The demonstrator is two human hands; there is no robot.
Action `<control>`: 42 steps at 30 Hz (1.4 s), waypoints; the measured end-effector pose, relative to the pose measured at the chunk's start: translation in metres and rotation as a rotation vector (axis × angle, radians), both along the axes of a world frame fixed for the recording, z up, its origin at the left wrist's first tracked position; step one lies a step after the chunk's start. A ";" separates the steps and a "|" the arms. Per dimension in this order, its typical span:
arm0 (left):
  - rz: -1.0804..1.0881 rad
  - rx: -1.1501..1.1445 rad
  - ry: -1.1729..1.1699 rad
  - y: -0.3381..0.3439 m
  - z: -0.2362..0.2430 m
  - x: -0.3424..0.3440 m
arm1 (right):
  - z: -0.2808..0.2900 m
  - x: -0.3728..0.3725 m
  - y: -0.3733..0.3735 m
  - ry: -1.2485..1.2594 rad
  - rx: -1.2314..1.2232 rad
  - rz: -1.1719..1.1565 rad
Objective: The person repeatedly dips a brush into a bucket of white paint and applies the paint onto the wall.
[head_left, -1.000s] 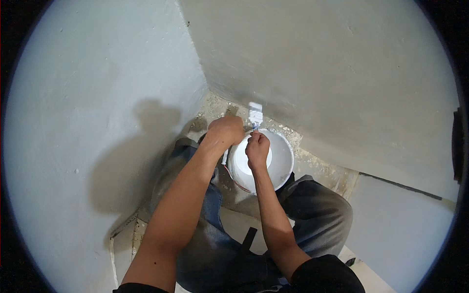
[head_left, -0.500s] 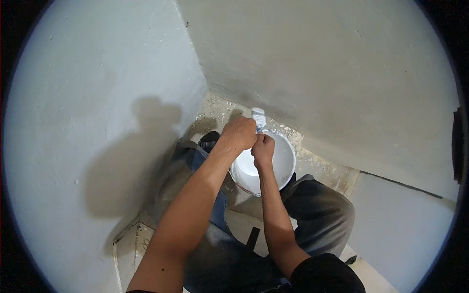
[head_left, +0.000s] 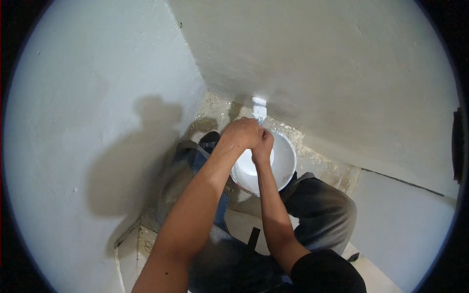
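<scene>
A paintbrush (head_left: pixel 259 108) coated in white paint points away from me, its head close to the foot of the far wall. My left hand (head_left: pixel 241 133) is closed around the handle, which the fingers hide. Right beside it, my right hand (head_left: pixel 263 145) is closed too, its fingers pressed against the same handle area and touching the left hand. Beneath both hands stands a round white bucket (head_left: pixel 285 158) with white paint (head_left: pixel 247 163) in the bottom. My hands and right forearm cover part of its rim.
A pale wall (head_left: pixel 63 122) rises on the left and meets the greyish far wall (head_left: pixel 303 63) in a corner. Paint specks dot the floor (head_left: pixel 312 161). My bent knees flank the bucket. A dark strip-like object (head_left: pixel 253 238) lies between my legs.
The brush has moved slightly away from me, toward the far wall. Both hands stay together above the bucket, with the fingers a little shifted.
</scene>
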State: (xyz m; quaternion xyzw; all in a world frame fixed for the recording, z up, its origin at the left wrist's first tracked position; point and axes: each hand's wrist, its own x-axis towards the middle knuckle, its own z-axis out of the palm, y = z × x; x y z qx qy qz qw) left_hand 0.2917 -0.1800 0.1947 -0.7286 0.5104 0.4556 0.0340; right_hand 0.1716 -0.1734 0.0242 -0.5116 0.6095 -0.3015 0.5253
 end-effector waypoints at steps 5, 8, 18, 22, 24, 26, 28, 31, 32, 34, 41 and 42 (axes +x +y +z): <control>-0.013 0.012 0.009 -0.003 -0.010 -0.004 | -0.027 -0.004 0.000 -0.067 0.154 -0.023; -0.047 0.017 0.038 -0.006 -0.008 -0.005 | -0.038 0.006 -0.034 0.009 0.080 -0.052; 0.025 0.010 -0.019 0.007 -0.011 0.016 | 0.045 0.017 0.027 -0.185 -0.111 -0.034; 0.050 0.030 0.004 0.003 -0.001 0.012 | 0.007 0.020 0.027 -0.183 -0.253 -0.093; 0.061 0.005 -0.001 0.003 -0.001 0.011 | -0.030 0.018 0.023 -0.173 -0.111 -0.084; 0.074 -0.014 -0.007 0.004 -0.002 0.013 | -0.049 0.020 0.015 -0.213 -0.100 -0.116; 0.040 0.017 0.004 0.004 -0.002 0.014 | -0.060 0.024 0.004 -0.190 -0.049 -0.134; 0.069 0.031 -0.014 0.007 -0.010 0.016 | -0.063 0.037 -0.009 -0.255 0.181 -0.159; 0.063 0.025 -0.004 0.003 -0.004 0.013 | -0.067 0.034 -0.021 -0.247 0.172 -0.165; -0.083 -0.007 0.027 -0.001 0.005 0.011 | -0.075 0.031 -0.042 -0.120 0.180 -0.189; 0.002 0.003 0.011 0.001 -0.015 0.010 | -0.070 0.040 -0.078 -0.001 0.453 -0.137; -0.014 -0.024 0.034 -0.008 -0.008 0.001 | -0.077 0.022 -0.095 0.013 0.398 -0.190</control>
